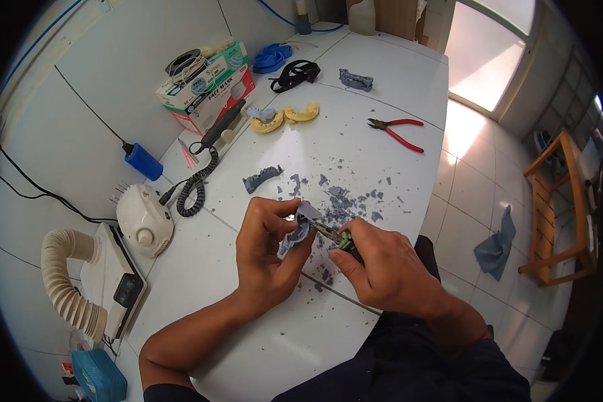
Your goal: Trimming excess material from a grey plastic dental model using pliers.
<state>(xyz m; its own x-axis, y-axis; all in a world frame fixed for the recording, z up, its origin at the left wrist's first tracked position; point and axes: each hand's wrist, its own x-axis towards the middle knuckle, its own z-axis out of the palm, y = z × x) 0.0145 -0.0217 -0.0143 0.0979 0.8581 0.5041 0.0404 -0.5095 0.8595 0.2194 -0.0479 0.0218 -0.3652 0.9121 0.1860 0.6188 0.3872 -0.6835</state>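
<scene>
My left hand (268,254) is closed on a blue-grey, irregular moulded piece (295,234), holding it up near the middle of the white tiled table (355,74). My right hand (388,268) grips green-handled pliers (345,242), their metal jaws against that piece at its right side. Small grey fragments (342,204) lie scattered around and beyond my hands. Another grey toothed piece (261,178) rests behind my left hand.
Red-handled cutters (405,137), yellow dental models (301,112), a grey piece (355,80), black strap (295,74) and boxes (201,87) stand or lie farther back. A rotary handpiece (221,127), white controller (144,221) and hosed machine (114,295) are left. A wooden rack (556,201) stands right.
</scene>
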